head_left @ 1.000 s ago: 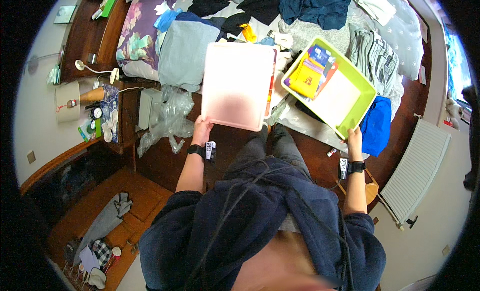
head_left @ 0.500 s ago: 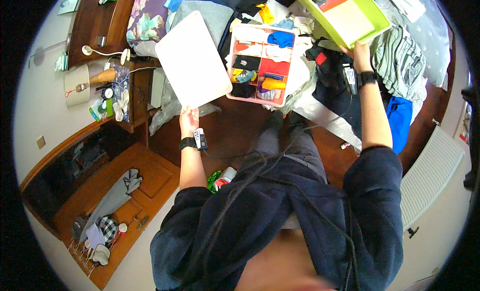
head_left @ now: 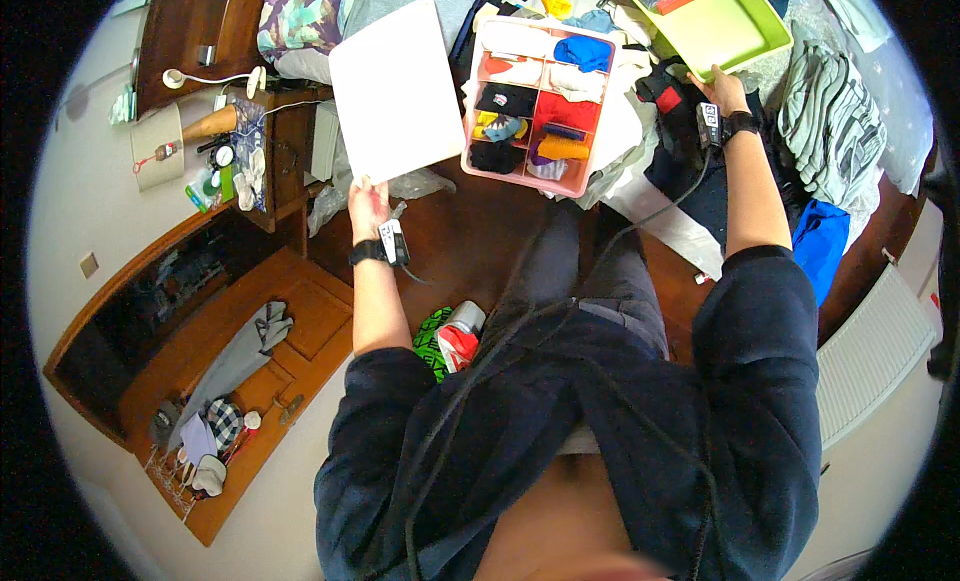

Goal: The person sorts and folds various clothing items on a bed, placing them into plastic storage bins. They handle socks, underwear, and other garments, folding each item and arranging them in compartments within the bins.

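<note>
My left hand [head_left: 369,209] grips the near edge of a flat white lid [head_left: 398,93], which is held up left of a pink divided box. That pink box [head_left: 531,185] rests on the bed among clothes, its compartments filled with folded socks and small garments in blue, red, black, white and yellow. At the right, my right hand [head_left: 722,89] is closed on the near corner of a lime-green bin [head_left: 765,53]. A few colourful items lie in the bin's far end. Both wrists carry black straps with small tags.
Piled clothes cover the bed, with striped garments [head_left: 835,131] and a blue cloth [head_left: 822,243] on the right. A wooden nightstand [head_left: 287,156] and lamp stand left. Clear plastic [head_left: 420,184] lies beside the bed. Behind is a wooden door [head_left: 300,346]; a white radiator [head_left: 880,351] is at right.
My view has shifted slightly. The white lid has turned more upright in the picture, still in my left hand. My right hand keeps its hold on the green bin.
</note>
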`<state>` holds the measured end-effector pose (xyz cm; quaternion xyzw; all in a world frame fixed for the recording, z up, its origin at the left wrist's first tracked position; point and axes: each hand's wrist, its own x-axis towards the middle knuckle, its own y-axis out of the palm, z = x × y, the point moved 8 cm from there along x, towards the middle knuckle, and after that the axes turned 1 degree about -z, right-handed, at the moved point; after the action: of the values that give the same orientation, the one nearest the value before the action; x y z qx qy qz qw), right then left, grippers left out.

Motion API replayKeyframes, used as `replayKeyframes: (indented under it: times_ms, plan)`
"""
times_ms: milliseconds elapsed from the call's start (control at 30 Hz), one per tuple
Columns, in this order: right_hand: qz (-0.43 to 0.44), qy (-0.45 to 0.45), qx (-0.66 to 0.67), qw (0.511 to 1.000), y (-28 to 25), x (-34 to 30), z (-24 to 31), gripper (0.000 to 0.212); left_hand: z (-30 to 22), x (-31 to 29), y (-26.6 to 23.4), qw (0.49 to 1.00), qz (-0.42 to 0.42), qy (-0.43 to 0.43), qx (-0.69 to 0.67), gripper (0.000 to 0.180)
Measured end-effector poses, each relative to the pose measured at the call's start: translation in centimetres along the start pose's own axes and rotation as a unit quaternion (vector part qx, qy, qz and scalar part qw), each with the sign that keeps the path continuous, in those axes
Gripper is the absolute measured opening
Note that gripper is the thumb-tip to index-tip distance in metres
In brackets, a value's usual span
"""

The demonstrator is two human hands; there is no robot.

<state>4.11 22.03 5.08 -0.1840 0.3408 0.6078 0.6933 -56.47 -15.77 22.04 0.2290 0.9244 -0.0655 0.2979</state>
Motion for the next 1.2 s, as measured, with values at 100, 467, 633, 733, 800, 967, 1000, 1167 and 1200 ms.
replayKeyframes:
  times_ms: [100,467,633,733,800,967,1000,1167,1200]
  plan:
    - [0.025,0.032,0.068,0.997,0.4,-2.0,0.8,0.023,-2.6,3.5,1.3,0.999,-0.009,0.030,0.043,0.020]
    - [0.025,0.016,-0.075,0.997,2.1,-18.4,-7.4,0.021,-3.4,17.3,5.3,0.995,-0.019,0.005,0.094,0.018]
    - [0.037,0.078,-0.155,0.984,6.3,-24.8,-16.2,0.016,-0.7,20.9,6.2,0.987,0.045,-0.060,0.142,0.017]
    - [0.054,0.096,-0.253,0.961,8.3,-25.7,-19.5,0.021,0.8,21.5,6.5,0.989,0.068,-0.108,0.071,0.018]
    - [0.071,0.080,-0.295,0.949,9.3,-25.6,-20.2,0.021,1.2,21.0,6.6,0.988,0.062,-0.134,0.033,0.020]
    - [0.012,0.092,-0.284,0.954,8.6,-25.7,-20.0,0.024,-4.8,16.3,7.8,0.959,-0.046,0.077,0.268,0.031]
    - [-0.001,0.096,-0.269,0.958,8.3,-25.9,-19.8,0.025,-6.6,13.9,9.4,0.943,-0.041,0.194,0.265,0.033]
    - [-0.020,0.110,-0.233,0.966,7.3,-27.0,-19.9,0.027,-8.0,1.1,22.0,0.660,0.317,0.489,0.473,0.028]
    - [-0.022,0.112,-0.234,0.966,7.2,-27.1,-20.0,0.026,-5.5,-0.2,23.7,0.676,0.392,0.401,0.479,0.026]
